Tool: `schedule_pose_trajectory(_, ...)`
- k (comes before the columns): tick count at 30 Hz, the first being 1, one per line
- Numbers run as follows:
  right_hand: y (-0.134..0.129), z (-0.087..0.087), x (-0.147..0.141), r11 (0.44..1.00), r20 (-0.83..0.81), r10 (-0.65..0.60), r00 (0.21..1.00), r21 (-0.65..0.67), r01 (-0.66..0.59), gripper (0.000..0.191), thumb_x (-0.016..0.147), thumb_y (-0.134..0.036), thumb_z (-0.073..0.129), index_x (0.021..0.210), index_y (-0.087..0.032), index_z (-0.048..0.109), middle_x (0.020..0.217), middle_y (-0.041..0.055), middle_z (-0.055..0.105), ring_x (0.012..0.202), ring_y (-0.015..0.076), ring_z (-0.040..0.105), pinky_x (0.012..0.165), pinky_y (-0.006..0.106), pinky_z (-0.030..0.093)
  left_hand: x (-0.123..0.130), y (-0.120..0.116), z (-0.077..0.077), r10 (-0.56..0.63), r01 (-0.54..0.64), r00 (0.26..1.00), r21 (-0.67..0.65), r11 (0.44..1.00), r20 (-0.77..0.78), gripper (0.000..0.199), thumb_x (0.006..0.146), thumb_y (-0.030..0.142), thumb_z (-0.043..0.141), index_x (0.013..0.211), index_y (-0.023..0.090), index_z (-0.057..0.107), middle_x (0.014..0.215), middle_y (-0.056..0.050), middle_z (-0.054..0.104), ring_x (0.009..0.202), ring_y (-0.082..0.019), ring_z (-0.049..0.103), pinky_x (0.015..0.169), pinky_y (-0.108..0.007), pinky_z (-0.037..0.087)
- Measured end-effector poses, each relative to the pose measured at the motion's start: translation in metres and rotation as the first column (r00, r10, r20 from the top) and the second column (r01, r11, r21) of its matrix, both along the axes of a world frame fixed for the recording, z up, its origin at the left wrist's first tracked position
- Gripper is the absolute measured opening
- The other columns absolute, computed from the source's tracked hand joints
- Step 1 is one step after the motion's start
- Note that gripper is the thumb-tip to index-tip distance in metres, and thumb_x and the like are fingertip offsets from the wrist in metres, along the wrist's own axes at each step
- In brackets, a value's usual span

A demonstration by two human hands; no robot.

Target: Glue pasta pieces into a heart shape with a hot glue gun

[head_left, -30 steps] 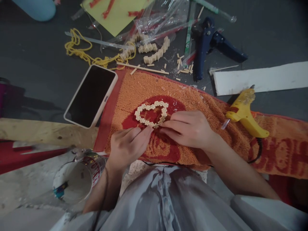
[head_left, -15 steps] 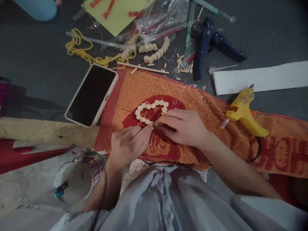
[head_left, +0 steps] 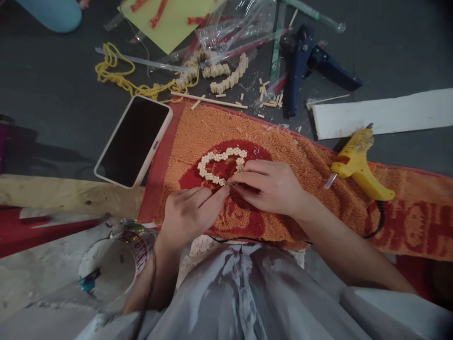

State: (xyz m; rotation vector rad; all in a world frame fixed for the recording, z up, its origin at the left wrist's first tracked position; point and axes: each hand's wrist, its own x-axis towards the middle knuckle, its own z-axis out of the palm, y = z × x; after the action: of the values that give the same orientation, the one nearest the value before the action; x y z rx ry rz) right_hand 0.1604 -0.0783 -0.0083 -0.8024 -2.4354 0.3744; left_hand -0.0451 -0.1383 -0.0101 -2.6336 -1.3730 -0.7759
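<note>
A heart-shaped outline (head_left: 208,158) made of short pale wooden stick pieces lies on an orange and red towel (head_left: 198,125). My left hand (head_left: 193,210) is closed, its thumb and forefinger at the lower tip of the outline. Curled around the lower right edge, the fingers of my right hand (head_left: 269,186) pinch the stick outline close to my left fingertips. The pinched part is mostly hidden by my fingers. Right of my hands, a yellow hot glue gun (head_left: 359,165) with a clear glue stick rests on the towel.
A phone (head_left: 134,141) lies left of the towel. Behind are curved stick strips (head_left: 230,78), loose stick pieces (head_left: 271,101), yellow string (head_left: 113,71), plastic wrapping (head_left: 240,28) and a blue cutter tool (head_left: 299,71). A white strip (head_left: 382,113) lies right; a bucket (head_left: 109,264) stands below left.
My left fingertips have shifted slightly right along the lower tip of the outline. My right hand stays at the lower right edge with hardly any movement.
</note>
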Motion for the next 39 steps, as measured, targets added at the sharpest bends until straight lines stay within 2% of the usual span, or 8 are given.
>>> schedule_pose_trajectory(4,0.003,0.004,0.007,0.998,-0.042,0.012,0.999,-0.054,-0.014,0.019,0.09,-0.025,0.059,0.1,-0.018,0.073,0.077,0.0025,0.068,0.064,0.0102,0.059,0.057,0.022,0.043,0.001,0.001,0.001,-0.002,0.002,1.0,0.004,1.0,0.004,0.01,0.088,0.016,0.063,0.093,0.02,0.07,0.054,0.007,0.055,0.047,-0.008,0.048,0.047,-0.025,0.034)
schedule_pose_trajectory(6,0.005,0.006,0.012,0.997,-0.057,0.019,0.998,-0.069,-0.023,0.017,0.089,-0.023,0.061,0.099,-0.017,0.074,0.076,0.0024,0.067,0.062,0.0098,0.057,0.056,0.022,0.043,0.001,0.001,0.002,0.002,-0.002,1.0,0.008,1.0,0.002,0.009,0.088,0.016,0.063,0.091,0.019,0.071,0.052,0.007,0.052,0.047,-0.008,0.047,0.047,-0.025,0.034)
schedule_pose_trajectory(12,0.008,0.007,0.017,0.995,0.001,0.095,0.995,0.012,-0.095,0.016,0.089,-0.019,0.06,0.09,-0.017,0.076,0.067,0.0007,0.064,0.056,0.0096,0.053,0.05,0.024,0.037,0.001,0.001,0.002,0.008,-0.008,1.0,0.008,1.0,-0.004,0.009,0.089,0.016,0.062,0.091,0.019,0.071,0.052,0.007,0.05,0.047,-0.008,0.045,0.048,-0.025,0.034)
schedule_pose_trajectory(18,0.007,0.006,0.017,0.993,0.067,0.09,0.994,0.066,-0.095,0.02,0.093,-0.022,0.056,0.088,-0.019,0.075,0.065,-0.0006,0.062,0.056,0.0089,0.051,0.051,0.024,0.035,0.001,0.002,0.001,-0.014,0.014,1.0,-0.003,1.0,0.017,0.013,0.088,0.013,0.062,0.098,0.018,0.068,0.054,0.007,0.051,0.049,-0.008,0.047,0.048,-0.025,0.034)
schedule_pose_trajectory(31,0.007,0.007,0.018,0.992,0.077,0.085,0.993,0.083,-0.091,0.021,0.093,-0.022,0.055,0.089,-0.02,0.076,0.065,-0.0001,0.063,0.055,0.0092,0.052,0.05,0.025,0.036,0.002,0.002,0.001,-0.014,0.014,1.0,-0.02,1.0,0.011,0.013,0.089,0.013,0.06,0.098,0.018,0.067,0.057,0.006,0.056,0.049,-0.008,0.05,0.049,-0.026,0.036)
schedule_pose_trajectory(36,0.008,0.006,0.017,0.999,-0.031,0.052,0.998,0.0,-0.052,0.016,0.091,-0.02,0.058,0.091,-0.019,0.074,0.069,0.0005,0.066,0.058,0.0091,0.056,0.051,0.023,0.038,0.001,0.001,0.0,-0.015,0.015,1.0,-0.016,1.0,0.014,0.011,0.088,0.013,0.062,0.096,0.018,0.068,0.055,0.007,0.052,0.048,-0.008,0.047,0.048,-0.026,0.035)
schedule_pose_trajectory(39,0.008,0.008,0.016,0.986,-0.087,-0.084,0.993,-0.152,0.07,0.01,0.087,-0.02,0.061,0.088,-0.019,0.071,0.066,-0.0009,0.063,0.057,0.009,0.054,0.053,0.022,0.039,0.002,0.0,0.001,0.036,-0.037,0.997,0.012,0.999,0.063,0.015,0.084,0.014,0.066,0.098,0.02,0.068,0.061,0.005,0.057,0.054,-0.009,0.052,0.053,-0.025,0.04)
